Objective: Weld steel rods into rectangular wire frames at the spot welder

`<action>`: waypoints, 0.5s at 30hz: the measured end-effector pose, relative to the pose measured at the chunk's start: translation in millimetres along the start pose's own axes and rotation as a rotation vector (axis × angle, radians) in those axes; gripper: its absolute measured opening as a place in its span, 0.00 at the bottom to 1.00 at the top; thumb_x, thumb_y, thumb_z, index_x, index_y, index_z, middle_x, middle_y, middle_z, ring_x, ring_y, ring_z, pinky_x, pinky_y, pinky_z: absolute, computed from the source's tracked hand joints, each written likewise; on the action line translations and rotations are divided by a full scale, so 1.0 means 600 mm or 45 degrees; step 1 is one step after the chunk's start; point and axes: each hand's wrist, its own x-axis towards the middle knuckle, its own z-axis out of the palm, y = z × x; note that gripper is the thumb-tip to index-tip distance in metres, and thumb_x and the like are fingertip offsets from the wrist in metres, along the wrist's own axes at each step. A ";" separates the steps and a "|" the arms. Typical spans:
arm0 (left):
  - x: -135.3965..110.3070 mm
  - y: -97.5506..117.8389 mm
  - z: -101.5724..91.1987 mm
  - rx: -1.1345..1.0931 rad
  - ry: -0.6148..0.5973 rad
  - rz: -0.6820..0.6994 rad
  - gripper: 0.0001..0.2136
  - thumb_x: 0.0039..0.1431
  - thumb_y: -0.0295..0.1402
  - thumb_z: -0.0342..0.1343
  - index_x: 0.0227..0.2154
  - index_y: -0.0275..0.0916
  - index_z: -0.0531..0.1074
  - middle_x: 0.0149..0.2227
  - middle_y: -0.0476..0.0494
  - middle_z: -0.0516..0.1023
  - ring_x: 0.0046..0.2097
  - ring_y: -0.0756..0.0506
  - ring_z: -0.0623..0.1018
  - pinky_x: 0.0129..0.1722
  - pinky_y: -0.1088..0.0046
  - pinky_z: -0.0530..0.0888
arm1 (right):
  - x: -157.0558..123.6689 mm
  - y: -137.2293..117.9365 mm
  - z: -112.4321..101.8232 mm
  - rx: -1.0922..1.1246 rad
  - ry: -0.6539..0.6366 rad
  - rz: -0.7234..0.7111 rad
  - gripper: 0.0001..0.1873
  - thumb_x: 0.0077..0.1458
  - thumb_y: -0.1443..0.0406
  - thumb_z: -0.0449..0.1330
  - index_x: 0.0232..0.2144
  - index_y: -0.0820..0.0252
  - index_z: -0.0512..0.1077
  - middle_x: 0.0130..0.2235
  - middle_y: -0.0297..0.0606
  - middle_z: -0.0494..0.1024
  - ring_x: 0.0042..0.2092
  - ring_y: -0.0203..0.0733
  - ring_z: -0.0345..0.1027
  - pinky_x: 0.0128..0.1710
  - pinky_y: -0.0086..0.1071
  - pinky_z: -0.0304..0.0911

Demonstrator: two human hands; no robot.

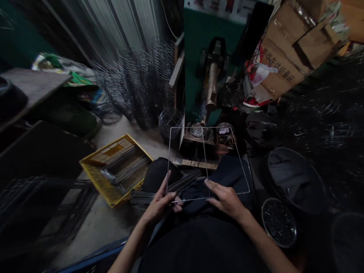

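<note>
A: You hold the wire frame (205,163) over your lap, its far edge toward the green machine (212,79). Your left hand (160,203) pinches the near left corner, fingers closed on the wire. Your right hand (226,199) lies on the near edge, fingers half spread; I can't tell if it grips.

B: Which step, would you say?

A: Lining up the cross wire (204,163) in the frame, by the look of it. Loose rods (159,193) rest on your left knee, more in the yellow crate (116,168) further left. Next calls for keeping the frame square and flat.
</note>
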 end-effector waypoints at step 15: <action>-0.021 0.000 0.024 0.004 -0.057 -0.006 0.46 0.63 0.35 0.54 0.65 0.48 0.18 0.28 0.41 0.80 0.27 0.42 0.80 0.25 0.71 0.73 | -0.033 -0.013 -0.022 0.024 0.068 -0.068 0.44 0.53 0.73 0.63 0.67 0.52 0.52 0.62 0.41 0.66 0.60 0.43 0.63 0.59 0.34 0.62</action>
